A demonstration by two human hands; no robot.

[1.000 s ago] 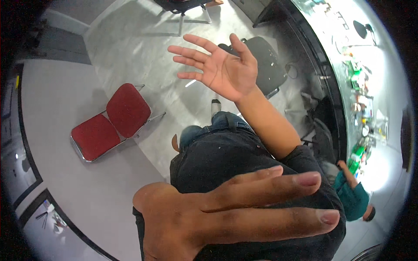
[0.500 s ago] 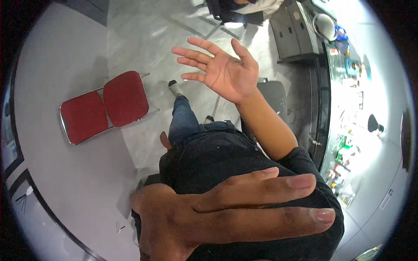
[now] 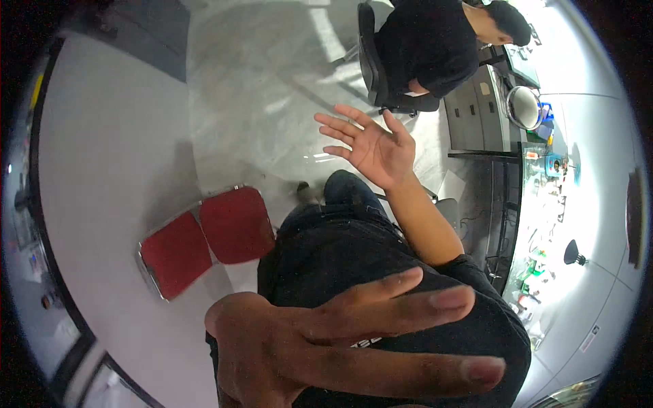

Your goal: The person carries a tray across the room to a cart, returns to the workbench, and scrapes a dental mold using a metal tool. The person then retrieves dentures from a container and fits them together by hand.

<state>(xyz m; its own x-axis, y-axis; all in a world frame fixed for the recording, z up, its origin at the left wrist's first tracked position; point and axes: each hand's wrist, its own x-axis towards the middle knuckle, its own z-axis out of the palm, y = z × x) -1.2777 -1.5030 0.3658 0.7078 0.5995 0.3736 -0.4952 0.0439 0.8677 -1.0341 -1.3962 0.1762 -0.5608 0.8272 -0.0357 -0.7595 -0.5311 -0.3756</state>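
My left hand (image 3: 272, 340) is large and close in the lower part of the head view, back upward, with its fingers stretched to the right and spread. It holds nothing, and its thumb is cut off or hidden at the lower edge. Farther out, my right hand (image 3: 377, 151) is raised with the palm turned up and all its fingers apart. Nothing lies on that palm. Beneath both hands is my black shirt (image 3: 326, 251). The two hands are well apart and touch no object.
A red padded chair (image 3: 238, 224) with a metal frame stands at left. Beyond my right hand, another person in black (image 3: 428, 47) sits on a black chair (image 3: 367, 58). Along the right runs a cluttered, brightly lit bench (image 3: 534, 224) beside grey drawers (image 3: 473, 115).
The view has shifted, bringing the seated person further in and the red chair lower and to the right. My left fingers have spread wider. My right hand stays open and appears lower.
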